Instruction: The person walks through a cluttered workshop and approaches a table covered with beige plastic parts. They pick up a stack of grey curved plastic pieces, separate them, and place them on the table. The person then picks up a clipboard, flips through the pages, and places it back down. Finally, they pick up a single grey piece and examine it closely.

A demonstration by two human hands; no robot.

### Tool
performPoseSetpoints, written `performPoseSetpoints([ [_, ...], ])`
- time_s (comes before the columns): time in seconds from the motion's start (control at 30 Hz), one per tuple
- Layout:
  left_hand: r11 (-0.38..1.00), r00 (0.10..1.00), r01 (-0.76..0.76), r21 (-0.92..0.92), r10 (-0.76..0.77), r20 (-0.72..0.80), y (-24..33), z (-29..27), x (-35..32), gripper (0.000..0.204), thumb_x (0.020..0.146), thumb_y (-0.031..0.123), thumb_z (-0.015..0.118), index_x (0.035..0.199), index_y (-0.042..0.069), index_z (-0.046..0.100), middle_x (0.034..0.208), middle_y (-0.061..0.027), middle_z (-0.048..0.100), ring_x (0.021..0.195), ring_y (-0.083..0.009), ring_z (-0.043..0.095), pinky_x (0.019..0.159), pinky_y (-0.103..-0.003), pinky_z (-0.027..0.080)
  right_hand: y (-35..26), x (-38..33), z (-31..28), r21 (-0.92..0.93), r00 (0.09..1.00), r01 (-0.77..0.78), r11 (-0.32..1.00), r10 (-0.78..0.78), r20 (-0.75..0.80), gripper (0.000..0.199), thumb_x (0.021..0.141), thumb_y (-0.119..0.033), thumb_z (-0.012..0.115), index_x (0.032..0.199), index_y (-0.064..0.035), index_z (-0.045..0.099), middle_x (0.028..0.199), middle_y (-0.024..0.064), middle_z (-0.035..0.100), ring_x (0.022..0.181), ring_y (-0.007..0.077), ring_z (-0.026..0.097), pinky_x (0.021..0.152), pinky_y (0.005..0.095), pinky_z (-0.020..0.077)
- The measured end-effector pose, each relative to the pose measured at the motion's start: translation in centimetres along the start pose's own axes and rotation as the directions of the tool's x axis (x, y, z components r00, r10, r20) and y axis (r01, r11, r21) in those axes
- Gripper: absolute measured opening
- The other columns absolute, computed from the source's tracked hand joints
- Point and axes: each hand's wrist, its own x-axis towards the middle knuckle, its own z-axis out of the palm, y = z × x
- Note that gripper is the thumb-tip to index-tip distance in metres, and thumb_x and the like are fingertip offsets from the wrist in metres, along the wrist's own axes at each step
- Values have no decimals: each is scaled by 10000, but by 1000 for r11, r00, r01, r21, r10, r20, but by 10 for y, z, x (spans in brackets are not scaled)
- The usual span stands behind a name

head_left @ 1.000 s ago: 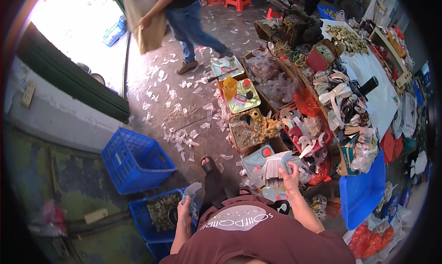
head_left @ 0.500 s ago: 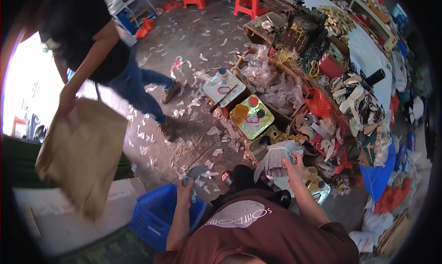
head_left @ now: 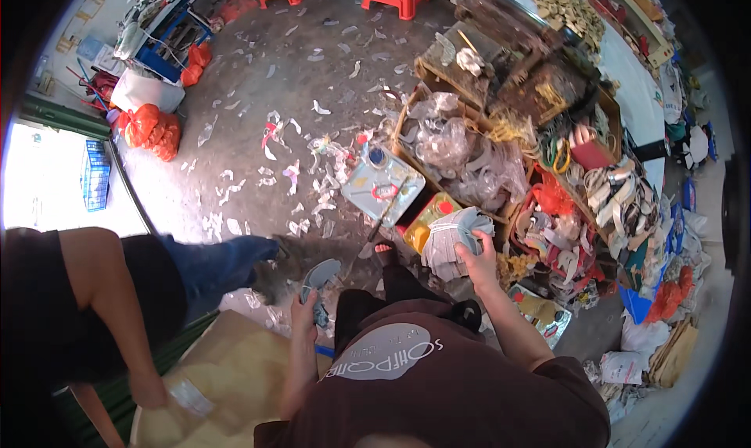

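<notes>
Fingers of right hand pinch a grey bundle, of left hand grey pieces, probably bendable, best held mid-length.

Can't count layers in tied bundle of lt-grey fabric strips, too fine; can't see all of yellow square metal tin, pt. hidden by same. Lose head of black-shirted co-worker @ L edge, tops of red plastic stools @ upper edge.

1 tied grey bundle, 2 red stools, 1 co-worker
</notes>
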Motion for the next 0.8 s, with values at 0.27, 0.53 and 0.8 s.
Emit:
performPoseSetpoints([
  [0.27,986,984,132,-102,-118,136,125,1,144,285,851,198,646,1019,1,528,839,-58,607,665,-146,607,563,-294,511,-74,74,93,103,989,-59,993,72,-131,521,717,-186,727,1149,-20,487,1112,96,504,1021,201,482,896,324,389],
  [0.53,957,959,242,159,-261,109,256,-9,356,349,795,251,712,993,27,531,802,-35,582,653,-142,554,550,-308,455,-123,158,221,72,922,-116,991,135,-363,501,727,-175,713,1147,-10,496,1093,94,518,1002,190,490,889,311,386],
  [0.8,936,968,24,352,-110,227,434,53,454,297,813,246,691,946,41,522,736,-11,535,594,-103,499,505,-255,401,-213,218,305,255,856,-155,954,259,-447,471,744,-133,705,1141,0,489,1067,95,530,969,170,515,837,291,415],
])
